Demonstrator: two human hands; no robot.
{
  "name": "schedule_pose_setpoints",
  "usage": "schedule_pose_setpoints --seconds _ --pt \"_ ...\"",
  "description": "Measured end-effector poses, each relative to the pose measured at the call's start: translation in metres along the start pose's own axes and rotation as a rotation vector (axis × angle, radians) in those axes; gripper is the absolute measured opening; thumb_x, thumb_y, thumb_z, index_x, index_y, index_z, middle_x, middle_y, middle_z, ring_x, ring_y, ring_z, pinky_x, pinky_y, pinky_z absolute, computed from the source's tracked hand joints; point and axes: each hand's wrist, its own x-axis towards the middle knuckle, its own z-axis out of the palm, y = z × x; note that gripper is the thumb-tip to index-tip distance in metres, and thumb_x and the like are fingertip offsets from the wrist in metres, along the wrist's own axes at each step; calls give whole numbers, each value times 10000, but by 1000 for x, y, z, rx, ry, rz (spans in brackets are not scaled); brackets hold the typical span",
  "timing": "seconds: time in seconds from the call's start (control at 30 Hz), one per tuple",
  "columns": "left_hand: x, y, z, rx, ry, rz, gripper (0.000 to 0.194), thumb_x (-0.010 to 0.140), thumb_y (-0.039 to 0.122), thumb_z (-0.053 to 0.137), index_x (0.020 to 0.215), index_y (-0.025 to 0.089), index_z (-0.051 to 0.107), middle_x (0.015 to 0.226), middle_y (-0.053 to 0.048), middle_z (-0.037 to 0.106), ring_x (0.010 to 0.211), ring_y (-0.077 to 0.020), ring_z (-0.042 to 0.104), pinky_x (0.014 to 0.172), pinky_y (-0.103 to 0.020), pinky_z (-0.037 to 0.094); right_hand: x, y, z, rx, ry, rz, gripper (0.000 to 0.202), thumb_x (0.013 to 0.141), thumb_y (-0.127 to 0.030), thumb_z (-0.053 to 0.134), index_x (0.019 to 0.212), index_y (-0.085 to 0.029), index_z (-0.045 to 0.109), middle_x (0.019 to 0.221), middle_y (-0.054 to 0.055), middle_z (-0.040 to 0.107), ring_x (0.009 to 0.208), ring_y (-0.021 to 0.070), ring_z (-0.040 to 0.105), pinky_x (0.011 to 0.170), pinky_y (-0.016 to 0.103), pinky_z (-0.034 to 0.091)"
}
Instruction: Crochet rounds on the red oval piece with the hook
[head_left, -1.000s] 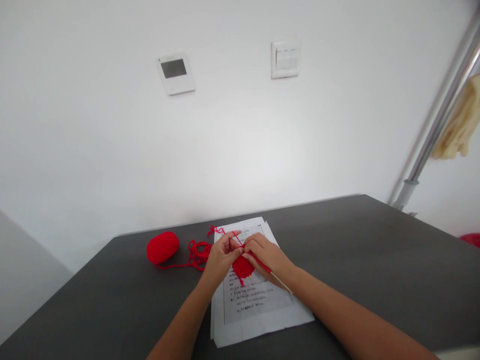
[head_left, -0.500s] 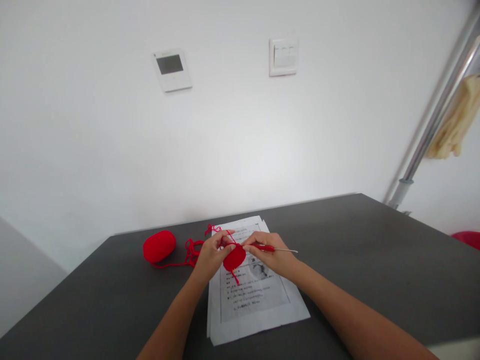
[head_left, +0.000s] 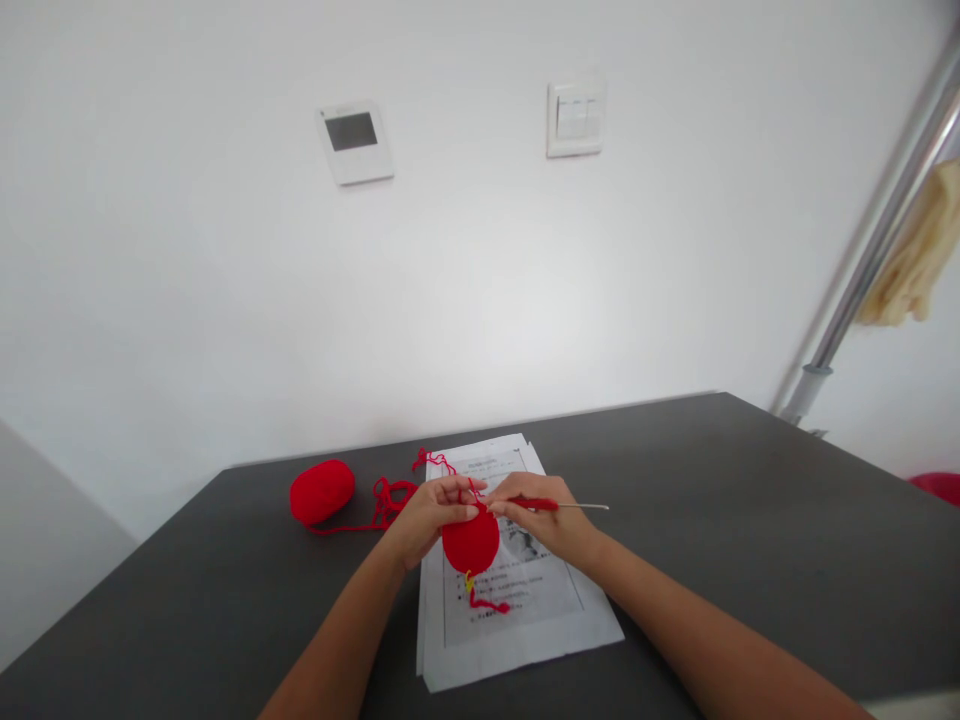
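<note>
A round piece of red crochet work hangs from my left hand, whose thumb and fingers pinch its upper edge. Red yarn runs over the fingers of that hand. My right hand closes round a crochet hook with a red handle; its metal rear end points right, and its tip meets the top of the crochet work. A bit of yellow yarn and a red yarn tail dangle below the piece. Loose loops of red yarn lie left of my hands, leading to a red yarn ball.
Printed sheets of paper lie under my hands on the dark table. Behind stands a white wall with a panel and a light switch. At the right are a metal pole and a cream cloth.
The crochet work now hangs flatter and shows more of its round face. Its yarn tail has swung to the right. The left index finger has stretched out; both hands stay close together.
</note>
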Motion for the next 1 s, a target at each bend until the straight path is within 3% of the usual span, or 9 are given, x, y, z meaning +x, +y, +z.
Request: schedule_pose_setpoints --seconds 0.1,0.23,0.4,0.57,0.77,1.0 --pt "-2 2 0 -50 -30 -31 384 500 157 831 868 128 725 648 -5 616 550 -76 525 533 -191 352 0 -1 -6 -179 -95 -245 159 893 -281 560 869 -183 683 851 83 707 799 169 653 729 303 543" --pt "-2 -1 -2 -63 -40 -50 390 505 158 827 882 130 729 649 -9 619 544 -77 526 532 -193 360 2 -1 -11 -295 -132 -391 153 909 -256 527 898 -180 659 881 102 685 818 171 634 727 294 534" --pt "0 -6 -2 -50 -49 -55 387 509 144 821 887 141 737 675 -13 616 568 -79 536 552 -193 381 1 -6 -12 -341 -173 -366 100 884 -216 535 822 -194 611 717 55 649 678 155 584 631 270 495" --pt "-2 -3 1 -50 -18 -50 425 508 150 822 923 150 731 676 -12 628 576 -94 555 560 -203 394 0 -9 -11 -333 -280 -308 65 851 -168 503 832 -192 560 740 40 614 672 138 563 625 246 480" --pt "-3 -2 0 -34 -54 -58 423 535 136 819 946 152 721 702 -25 675 596 -96 582 589 -206 404 3 -7 -12 -455 -318 -390 148 911 -166 440 889 -162 587 837 97 640 768 172 579 686 286 503" --pt "-3 -1 2 -8 -85 -25 416 545 131 811 950 152 718 757 -49 701 706 -139 620 677 -244 441 1 9 -6 -480 -222 -408 147 917 -232 505 992 -159 608 983 114 639 891 191 606 768 316 531"
